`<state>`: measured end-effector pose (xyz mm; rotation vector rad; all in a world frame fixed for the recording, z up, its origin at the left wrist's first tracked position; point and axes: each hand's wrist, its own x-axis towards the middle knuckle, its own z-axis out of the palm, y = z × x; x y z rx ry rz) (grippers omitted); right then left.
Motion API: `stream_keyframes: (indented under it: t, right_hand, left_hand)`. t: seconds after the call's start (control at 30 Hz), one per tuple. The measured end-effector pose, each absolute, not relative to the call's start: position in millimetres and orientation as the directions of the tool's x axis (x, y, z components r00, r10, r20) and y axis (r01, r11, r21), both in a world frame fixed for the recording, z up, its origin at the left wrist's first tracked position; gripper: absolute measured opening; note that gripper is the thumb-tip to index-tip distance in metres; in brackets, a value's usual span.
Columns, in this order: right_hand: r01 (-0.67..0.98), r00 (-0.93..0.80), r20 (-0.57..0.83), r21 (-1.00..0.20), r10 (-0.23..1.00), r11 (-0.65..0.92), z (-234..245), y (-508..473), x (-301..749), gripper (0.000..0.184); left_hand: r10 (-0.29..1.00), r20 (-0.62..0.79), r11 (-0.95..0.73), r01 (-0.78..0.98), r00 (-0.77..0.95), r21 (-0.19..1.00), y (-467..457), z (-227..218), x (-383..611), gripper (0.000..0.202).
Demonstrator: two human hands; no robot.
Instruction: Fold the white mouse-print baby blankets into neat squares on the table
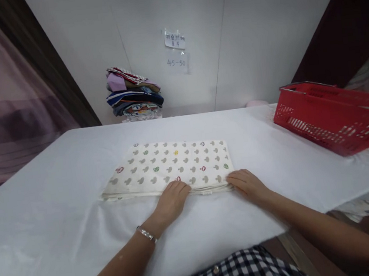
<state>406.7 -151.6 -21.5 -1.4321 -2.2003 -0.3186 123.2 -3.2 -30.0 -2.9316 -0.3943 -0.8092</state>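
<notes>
A folded cream cloth (170, 163) printed with small grey, green and red shapes lies flat on the white table (60, 177). My left hand (174, 199) rests at the cloth's near edge, fingers curled onto the fold. My right hand (247, 182) sits at the near right corner, its fingers curled against the edge too. Both hands touch the cloth; whether the fingers grip the layers or just press on them is hard to make out. A bracelet is on my left wrist.
A stack of folded clothes (133, 93) stands at the table's far edge against the white wall. A red plastic basket (330, 116) sits tilted at the right side of the table. Paper notes (174, 40) hang on the wall.
</notes>
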Motion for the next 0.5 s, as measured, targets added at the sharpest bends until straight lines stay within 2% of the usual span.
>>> stream_keyframes:
  t: [0.07, 0.13, 0.2, 0.27, 0.33, 0.37, 0.43, 0.5]
  right_hand:
    - [0.909, -0.189, 0.532, -0.224, 0.826, 0.352, -22.6, -151.5, 411.3, 0.025]
    - [0.877, 0.06, 0.501, -0.44, 0.864, 0.194, -21.8, -149.0, 417.5, 0.021]
    - [0.743, 0.321, 0.329, -0.669, 0.888, -0.021, -18.5, -145.0, 424.1, 0.019]
    - [0.533, 0.461, 0.054, -0.815, 0.886, -0.228, -13.3, -140.8, 428.1, 0.02]
    - [0.357, 0.468, -0.179, -0.857, 0.865, -0.37, -7.7, -137.5, 427.6, 0.023]
    - [0.305, 0.454, -0.245, -0.86, 0.857, -0.408, -5.3, -136.2, 425.8, 0.024]
    - [0.262, 0.438, -0.297, -0.86, 0.848, -0.437, -2.0, -134.2, 420.5, 0.026]
    - [0.267, 0.445, -0.289, -0.861, 0.848, -0.433, -1.2, -132.3, 415.5, 0.028]
  left_hand:
    - [0.23, 0.514, -0.961, 0.277, 0.826, -0.014, -3.2, -30.8, 123.1, 0.024]
    - [0.229, 0.52, -0.959, 0.282, 0.823, -0.023, -3.0, -31.2, 123.0, 0.022]
    - [0.217, 0.531, -0.959, 0.28, 0.819, -0.04, -2.9, -31.3, 123.0, 0.022]
    - [0.203, 0.544, -0.959, 0.279, 0.814, -0.06, -3.0, -31.0, 123.4, 0.021]
    - [0.195, 0.55, -0.958, 0.278, 0.812, -0.07, -3.3, -30.2, 123.8, 0.021]
    - [0.197, 0.549, -0.958, 0.279, 0.813, -0.07, -3.6, -29.6, 123.9, 0.021]
    - [0.199, 0.542, -0.959, 0.277, 0.816, -0.065, -4.4, -27.8, 124.0, 0.023]
    - [0.197, 0.536, -0.96, 0.274, 0.821, -0.067, -5.2, -25.9, 123.9, 0.024]
